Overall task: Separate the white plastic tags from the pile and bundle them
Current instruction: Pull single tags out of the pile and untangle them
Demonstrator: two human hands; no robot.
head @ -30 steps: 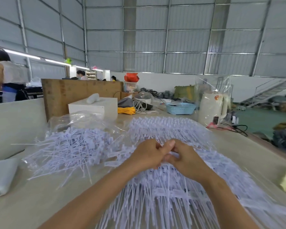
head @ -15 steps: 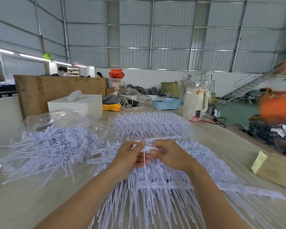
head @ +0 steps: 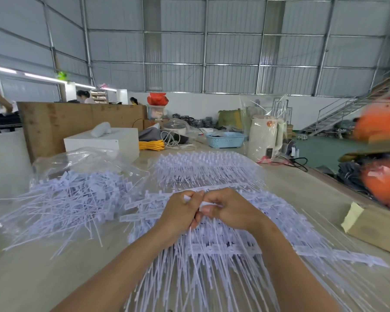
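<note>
A wide pile of white plastic tags (head: pixel 212 251) still joined in rows covers the table in front of me. My left hand (head: pixel 178 212) and my right hand (head: pixel 232 210) meet above it, fingers curled, both pinching the head of a white plastic tag (head: pixel 204 204); its thin tail hangs down between the hands. A looser heap of separated tags (head: pixel 70 203) lies to the left, partly on a clear plastic bag (head: pixel 83 158). Another fan of joined tags (head: pixel 203 170) lies farther back.
A white box (head: pixel 104 143), yellow cord (head: pixel 151 145), blue basket (head: pixel 225 139) and wrapped white kettle (head: pixel 265 136) stand at the back. A cardboard piece with yellow tape (head: pixel 369 224) lies right. Wooden board (head: pixel 77 122) behind; people work far left. The table edge runs along the right.
My head has turned right, shifting the scene left. My hands have pulled slightly apart at the fingertips, and a single tag now shows pinched between them, its tail hanging.
</note>
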